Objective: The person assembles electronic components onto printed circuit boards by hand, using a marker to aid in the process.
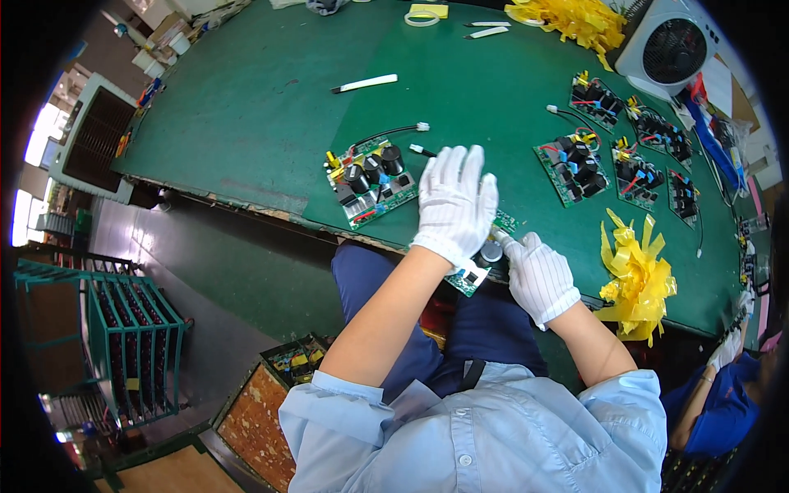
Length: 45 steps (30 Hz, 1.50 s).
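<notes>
A green circuit board (465, 280) with black round capacitors lies at the table's front edge, partly covered by my hands. My left hand (456, 201), in a white striped glove, rests over the board's left part with its fingers stretched out flat. From the right, my gloved right hand (540, 278) meets the board's edge, its fingers curled and a fingertip beside a capacitor (491, 251). What lies under its fingertips is mostly hidden. Just left of my left hand sits another populated board (371, 182) with a cable and white connector (422, 126).
Several more boards (573, 167) lie at the right. Near them are a crumpled yellow tape heap (639, 275) and a grey fan (670, 45). A white-handled tool (365, 83) lies further back. Another person's gloved hand (725, 352) shows at far right. A green rack (136, 345) stands left.
</notes>
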Motion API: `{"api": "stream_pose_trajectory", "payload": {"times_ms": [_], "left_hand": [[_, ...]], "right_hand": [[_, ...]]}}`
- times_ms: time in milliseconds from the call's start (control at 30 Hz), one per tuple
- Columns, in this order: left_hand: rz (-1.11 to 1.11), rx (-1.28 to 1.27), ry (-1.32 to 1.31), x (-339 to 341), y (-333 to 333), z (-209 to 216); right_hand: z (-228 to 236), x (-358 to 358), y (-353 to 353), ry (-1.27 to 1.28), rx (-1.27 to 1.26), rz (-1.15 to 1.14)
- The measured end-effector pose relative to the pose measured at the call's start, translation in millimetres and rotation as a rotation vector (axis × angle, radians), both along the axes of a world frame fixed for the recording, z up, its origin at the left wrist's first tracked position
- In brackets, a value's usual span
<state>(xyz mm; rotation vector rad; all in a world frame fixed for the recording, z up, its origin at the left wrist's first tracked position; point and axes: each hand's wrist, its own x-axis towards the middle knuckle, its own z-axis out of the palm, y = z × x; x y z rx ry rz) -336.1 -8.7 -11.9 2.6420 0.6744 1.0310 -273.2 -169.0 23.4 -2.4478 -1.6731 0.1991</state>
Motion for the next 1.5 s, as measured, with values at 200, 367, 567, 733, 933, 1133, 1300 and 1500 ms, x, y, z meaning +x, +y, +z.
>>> {"api": "stream_pose_trajectory", "payload": {"times_ms": [200,367,567,733,933,1133,1300,1500], "left_hand": [[0.008,-0.048,-0.134,-2,13,-19],[-0.002,-0.108,-0.156,5,12,-21],[0.002,-0.174,-0.138,-4,10,-14],[0.001,-0.237,-0.174,-5,8,-14],[0.009,-0.181,-0.137,-5,7,-12],[-0.027,-0.240,-0.173,-9,5,-11],[-0.085,-0.329,-0.259,-6,7,-14],[-0.108,-0.387,-0.165,-16,10,-9]], "right_hand": [[12,-1,13,-0.003,0.008,0.042],[23,10,14,-0.023,-0.047,0.104],[32,13,20,-0.008,-0.070,0.187],[27,13,9,0.013,-0.075,0.162],[58,5,-3,0.093,-0.010,0.177],[93,36,-66,0.025,0.015,-0.082],[74,66,-143,-0.242,0.099,-0.415],[48,53,-181,-0.253,-0.281,-0.661]]}}
